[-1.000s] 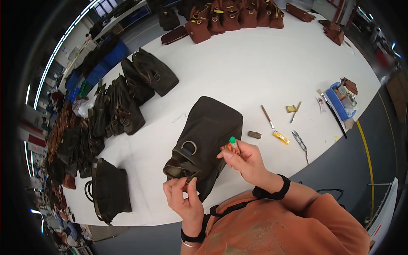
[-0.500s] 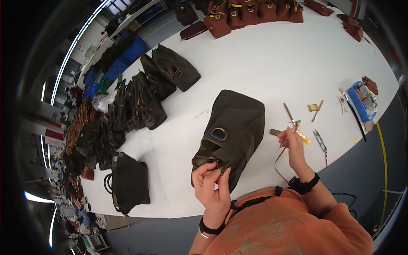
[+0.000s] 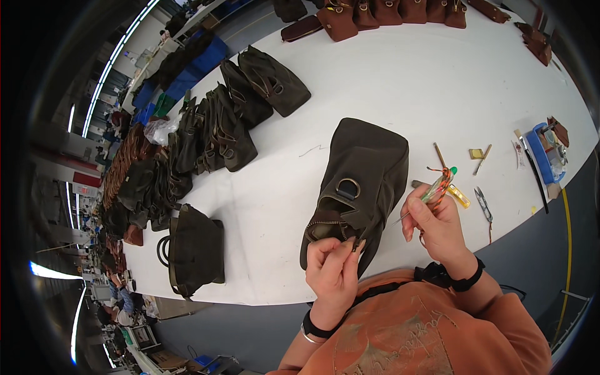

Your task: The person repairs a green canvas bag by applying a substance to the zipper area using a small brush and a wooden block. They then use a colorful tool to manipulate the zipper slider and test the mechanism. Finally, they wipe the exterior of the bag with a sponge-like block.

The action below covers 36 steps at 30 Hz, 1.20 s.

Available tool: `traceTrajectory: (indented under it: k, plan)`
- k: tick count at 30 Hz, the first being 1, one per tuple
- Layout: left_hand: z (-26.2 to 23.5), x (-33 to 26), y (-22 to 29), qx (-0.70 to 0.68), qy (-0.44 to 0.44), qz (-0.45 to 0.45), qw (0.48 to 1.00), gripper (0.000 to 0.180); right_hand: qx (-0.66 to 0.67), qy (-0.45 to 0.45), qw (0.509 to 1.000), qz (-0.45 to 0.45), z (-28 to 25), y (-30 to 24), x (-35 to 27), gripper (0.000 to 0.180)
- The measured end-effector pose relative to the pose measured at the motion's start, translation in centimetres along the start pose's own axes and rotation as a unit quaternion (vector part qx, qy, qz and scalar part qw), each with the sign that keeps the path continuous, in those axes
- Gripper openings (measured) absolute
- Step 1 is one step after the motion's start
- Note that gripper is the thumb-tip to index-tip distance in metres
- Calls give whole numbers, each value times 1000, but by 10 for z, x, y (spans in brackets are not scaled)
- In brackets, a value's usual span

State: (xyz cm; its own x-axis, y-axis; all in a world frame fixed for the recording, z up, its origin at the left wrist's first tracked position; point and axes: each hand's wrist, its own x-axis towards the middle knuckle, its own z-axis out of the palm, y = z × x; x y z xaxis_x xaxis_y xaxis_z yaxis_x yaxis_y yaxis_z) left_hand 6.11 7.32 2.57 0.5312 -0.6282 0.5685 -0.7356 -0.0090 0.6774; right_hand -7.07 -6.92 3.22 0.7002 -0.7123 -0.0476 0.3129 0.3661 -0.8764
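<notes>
I pinch the zipper end of the dark bag (image 3: 356, 181), lying near-centre on the white surface (image 3: 400, 81), with my left hand (image 3: 332, 265). My right hand (image 3: 434, 219) grips a thin awl (image 3: 431, 194). Risk: the point may slip and prick the pinching fingers (image 3: 350, 247).

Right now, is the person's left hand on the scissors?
No, the left hand pinches the zipper end of the dark bag, while the scissors lie alone on the white table.

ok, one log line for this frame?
left hand: pinching bag zipper end | right hand: holding awl near bag | table: snips, spare bags
</notes>
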Motion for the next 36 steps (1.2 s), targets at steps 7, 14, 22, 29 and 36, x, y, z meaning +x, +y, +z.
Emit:
traceTrajectory:
  k: [7,14,22,29,36]
  plan:
    - [-1,-4,3,-4,-16,-10,1000,16,10,-42,999,-16,14,-10,-8,10]
    - [-2,-5,4,-15,-12,30,999,24,-46,-73,996,-33,32,-7,-6,12]
    - [-2,-1,-4,-15,-17,59,998,24,-92,-67,992,-55,39,-4,-1,12]
    - [-2,3,-5,-15,-37,68,997,22,-126,-54,989,-58,41,-7,0,12]
    - [-3,8,-2,4,-57,76,995,23,-232,-48,969,-75,47,-10,-1,14]
